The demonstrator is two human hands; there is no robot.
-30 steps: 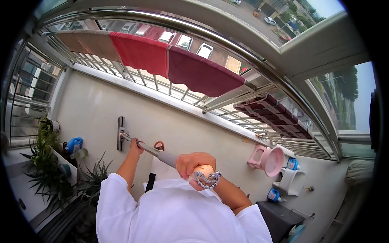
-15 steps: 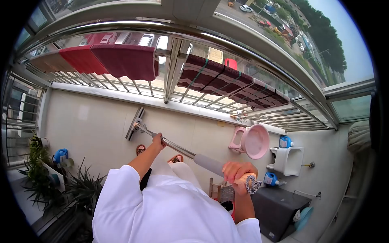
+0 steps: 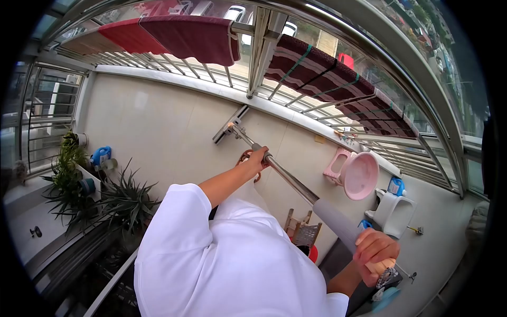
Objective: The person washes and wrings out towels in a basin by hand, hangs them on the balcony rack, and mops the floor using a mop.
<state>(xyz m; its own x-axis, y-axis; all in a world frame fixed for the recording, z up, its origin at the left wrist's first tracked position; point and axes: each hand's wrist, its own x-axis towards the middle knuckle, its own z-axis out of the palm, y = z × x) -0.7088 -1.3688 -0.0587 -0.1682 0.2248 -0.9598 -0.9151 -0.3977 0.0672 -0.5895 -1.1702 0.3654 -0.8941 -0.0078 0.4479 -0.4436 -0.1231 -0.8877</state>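
A long-handled mop (image 3: pixel 296 185) slants across the floor in front of me. Its narrow, flat head (image 3: pixel 231 125) rests on the pale tiles near the ledge below the railing. My left hand (image 3: pixel 259 157) is wrapped round the lower metal pole, not far above the head. Higher up, my right hand (image 3: pixel 376 251) grips the handle's end, just beyond the grey foam sleeve (image 3: pixel 338 222). A peach-coloured tip (image 3: pixel 390 262) and a patterned cord loop (image 3: pixel 387 277) stick out past its fingers. One sandalled foot shows partly behind my left hand.
Striped cloth (image 3: pixel 327 74) and red cloth (image 3: pixel 185 37) hang over the railing. To the right stand a pink basin (image 3: pixel 360 176), a pink stool (image 3: pixel 336 165) and a white sink (image 3: pixel 393 214). A small folding chair (image 3: pixel 302 232) is close by. Spiky plants (image 3: pixel 127 201) line the left.
The view has turned and shifted. The mop head has slid rightward and closer to the railing ledge. Both hands have moved right with the handle, still gripping it.
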